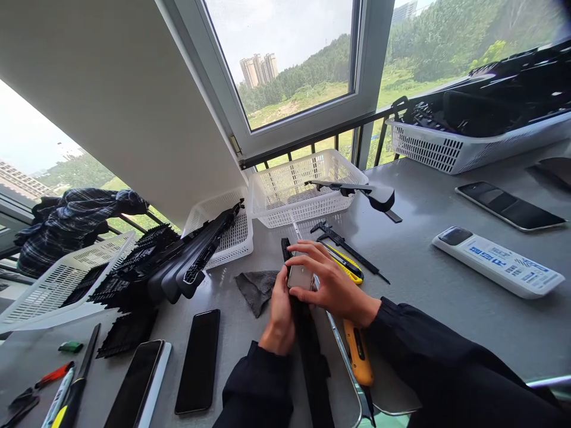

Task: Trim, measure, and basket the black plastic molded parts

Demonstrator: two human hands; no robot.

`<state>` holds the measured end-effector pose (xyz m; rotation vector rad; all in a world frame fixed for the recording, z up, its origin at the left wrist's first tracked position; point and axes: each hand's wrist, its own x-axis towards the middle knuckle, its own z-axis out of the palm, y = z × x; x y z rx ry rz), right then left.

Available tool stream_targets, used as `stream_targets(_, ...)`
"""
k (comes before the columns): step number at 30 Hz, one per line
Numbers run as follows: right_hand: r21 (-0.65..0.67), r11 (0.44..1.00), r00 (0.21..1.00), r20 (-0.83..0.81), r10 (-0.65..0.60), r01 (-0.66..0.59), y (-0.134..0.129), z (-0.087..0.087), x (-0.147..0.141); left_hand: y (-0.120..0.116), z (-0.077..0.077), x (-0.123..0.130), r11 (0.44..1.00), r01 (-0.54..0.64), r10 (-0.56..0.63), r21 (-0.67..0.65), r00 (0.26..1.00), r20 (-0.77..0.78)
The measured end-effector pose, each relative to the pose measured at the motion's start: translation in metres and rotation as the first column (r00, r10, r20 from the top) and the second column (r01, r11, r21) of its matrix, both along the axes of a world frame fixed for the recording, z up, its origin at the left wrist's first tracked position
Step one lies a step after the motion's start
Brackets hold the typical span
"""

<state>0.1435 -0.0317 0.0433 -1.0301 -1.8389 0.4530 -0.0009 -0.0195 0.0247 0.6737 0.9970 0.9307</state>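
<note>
With your left grip (280, 310) closed around the black strip (308, 356) and your right grip (329, 280) pinching the pale block (300, 278) over it, right of the cloth (255, 290), the block could slip if this pinch loosens.

Black part (311, 362) — grey table (401, 255)
Baskets (307, 215) are white, knife (355, 276) yellow, jacket (78, 220) dark plaid — white device (497, 261) bears blue print.

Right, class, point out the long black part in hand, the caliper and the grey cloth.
Long black part (313, 359), head view: its lower stretch.
Caliper (354, 253), head view: middle of its beam.
Grey cloth (256, 289), head view: its visible middle.
</note>
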Motion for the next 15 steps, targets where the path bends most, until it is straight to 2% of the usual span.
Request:
stream_targets(3,0.003,0.993,0.993,-0.024,-0.118,0.118,0.004,-0.004,0.002,-0.004,0.004,0.004,0.998,0.024,-0.023,-0.051,0.999,0.023)
stream_targets(6,0.005,0.984,0.984,-0.033,-0.177,0.177,0.005,-0.006,0.003,-0.004,0.007,0.004,0.999,0.011,-0.009,-0.038,0.999,0.045)
stream_targets(8,0.000,0.978,0.977,-0.040,-0.209,0.210,0.005,-0.005,0.004,-0.003,0.008,0.003,0.999,-0.031,0.032,-0.019,0.998,0.061)
stream_targets(10,-0.016,0.978,0.977,-0.052,-0.207,0.207,0.002,-0.001,0.004,-0.001,0.008,0.002,0.992,-0.128,0.127,0.004,0.989,0.076)
stream_targets(12,-0.037,0.995,0.994,-0.057,-0.098,0.096,-0.003,0.003,0.000,0.004,0.007,-0.001,0.965,-0.261,0.258,0.009,0.958,0.125)
stream_targets(15,-0.053,0.980,0.981,-0.038,0.191,-0.193,-0.013,0.008,-0.011,0.011,0.006,-0.008,0.921,-0.384,0.388,-0.067,0.884,0.263)
